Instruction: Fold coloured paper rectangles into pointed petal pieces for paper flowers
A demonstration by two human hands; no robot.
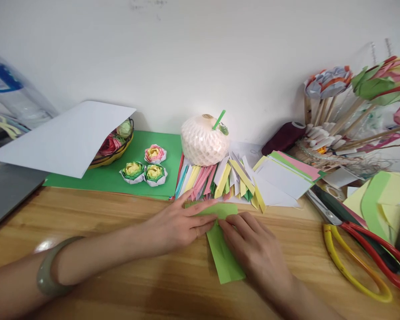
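A light green sheet of paper [226, 260] lies on the wooden table in front of me, with folded or overlapping layers near its upper part. My left hand [183, 224] rests on the upper left of the paper, its fingers stretched out and apart. Curled in from the right, my right hand [255, 238] pinches the paper near the left fingertips. The exact grip under those fingertips is partly hidden. Just beyond the hands is a pile of folded paper strips [225, 178] in several colours.
Three paper lotus flowers [155, 174] sit on green sheets [153, 138]. A white sheet [63, 138] covers part of a basket [120, 151]. A round white coconut-like object [205, 140] stands by the wall. Scissors [353, 284], paper stacks [286, 178] and a thread spool [283, 138] lie right.
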